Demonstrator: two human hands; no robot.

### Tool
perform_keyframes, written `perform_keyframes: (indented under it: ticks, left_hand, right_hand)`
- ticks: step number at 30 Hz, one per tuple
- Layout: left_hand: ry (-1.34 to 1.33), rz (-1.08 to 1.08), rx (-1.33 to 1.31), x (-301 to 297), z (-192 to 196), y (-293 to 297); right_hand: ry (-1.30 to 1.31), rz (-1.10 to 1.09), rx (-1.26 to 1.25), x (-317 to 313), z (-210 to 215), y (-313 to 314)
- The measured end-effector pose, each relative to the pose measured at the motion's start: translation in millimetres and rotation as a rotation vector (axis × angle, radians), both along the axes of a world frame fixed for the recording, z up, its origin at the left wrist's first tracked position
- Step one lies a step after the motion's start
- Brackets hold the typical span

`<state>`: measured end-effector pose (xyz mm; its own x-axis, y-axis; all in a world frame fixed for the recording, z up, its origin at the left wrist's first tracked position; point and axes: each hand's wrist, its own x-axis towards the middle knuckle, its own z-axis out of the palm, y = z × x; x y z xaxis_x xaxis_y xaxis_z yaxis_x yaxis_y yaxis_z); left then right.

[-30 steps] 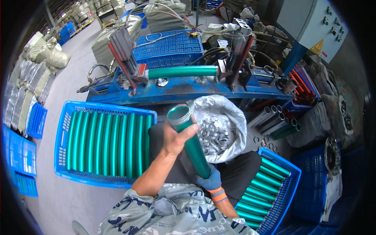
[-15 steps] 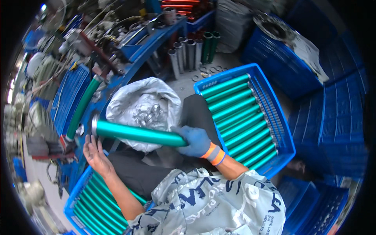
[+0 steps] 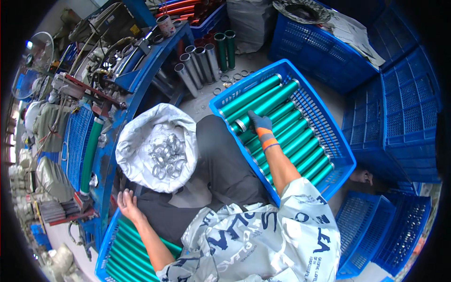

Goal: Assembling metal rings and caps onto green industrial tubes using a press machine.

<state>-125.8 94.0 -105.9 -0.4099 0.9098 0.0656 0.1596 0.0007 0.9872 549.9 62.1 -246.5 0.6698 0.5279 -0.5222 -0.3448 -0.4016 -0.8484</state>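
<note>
Half a second ago both hands held one green tube across the lap; now that green tube (image 3: 253, 120) lies in the blue crate (image 3: 324, 127) at two o'clock, laid among the other green tubes (image 3: 291, 141), and the bare hand has let go. Right hand (image 3: 260, 123), in a blue glove with an orange cuff, rests on the tube near its metal end cap — fingers curled down over it, though I cannot tell how firmly they press. Left hand (image 3: 127, 203) sits at eight o'clock, fingers loosely spread, just beside the white sack of metal rings (image 3: 157, 150) and above a second crate of tubes (image 3: 127, 249). Judging by its look, the tube is stiff, smooth and likely slippery, rolling easily — best taken around the body near one end, not by the cap.
</note>
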Motion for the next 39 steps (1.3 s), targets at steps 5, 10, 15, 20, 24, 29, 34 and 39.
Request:
perform_keyframes:
  ticks: [5,10,15,20,24,29,34,39]
  left_hand:
    - [0.113,0.047,-0.119,-26,-11,-21]
    - [0.255,0.072,0.108,-24,-18,-36]
    - [0.487,0.133,0.155,49,-13,-56]
    - [0.631,0.14,0.086,123,0,-57]
    - [0.414,0.172,0.237,122,4,-57]
    - [0.745,0.665,0.153,-24,-14,-114]
    - [1.26,1.112,-0.358,-247,-9,-234]
    - [1.178,1.283,-0.807,-343,4,-322]
  right_hand:
    - [0.143,0.163,-0.148,-9,-82,33]
    - [0.183,0.244,-0.248,16,-122,33]
    - [-1.224,0.852,-0.023,70,-54,41]
    - [-0.214,0.618,0.58,-22,90,135]
    - [-0.706,1.321,0.423,-172,99,154]
    - [-1.283,1.693,0.242,-243,23,146]
    - [-1.285,1.705,0.276,-216,0,151]
    - [-1.35,1.438,0.128,-209,3,149]
